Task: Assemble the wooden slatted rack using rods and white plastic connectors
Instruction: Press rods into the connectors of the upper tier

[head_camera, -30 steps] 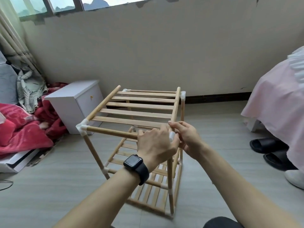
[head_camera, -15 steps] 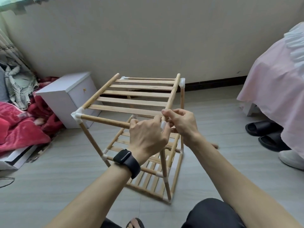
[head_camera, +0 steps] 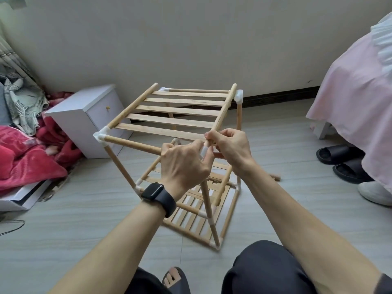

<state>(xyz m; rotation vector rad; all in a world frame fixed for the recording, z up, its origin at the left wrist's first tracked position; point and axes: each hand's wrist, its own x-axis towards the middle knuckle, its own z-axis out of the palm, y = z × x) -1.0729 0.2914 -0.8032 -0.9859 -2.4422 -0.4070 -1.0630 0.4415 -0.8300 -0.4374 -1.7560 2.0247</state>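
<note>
A wooden slatted rack (head_camera: 176, 115) stands tilted on the floor, built of rods joined by white plastic connectors. Its top slatted shelf faces me; lower shelves show beneath. At the near right top corner, my left hand (head_camera: 184, 164) grips the white connector (head_camera: 204, 151) where the front rod and an upright meet. My right hand (head_camera: 229, 145) pinches the end of the shelf's right side rod (head_camera: 222, 115) just above that connector. Other white connectors (head_camera: 101, 135) sit at the left and far corners.
A white bedside cabinet (head_camera: 84, 117) stands left of the rack, with red blankets (head_camera: 23, 162) and clothes beyond it. A pink bedcover (head_camera: 356, 102) hangs at right above dark slippers (head_camera: 339, 155). A loose rod (head_camera: 275, 177) lies on the floor behind my right arm. My knees are below.
The view has tipped downward, so the rack and hands sit lower and my knees show. Both hands stay at the same corner joint, with the right hand's fingers shifted slightly along the rod.
</note>
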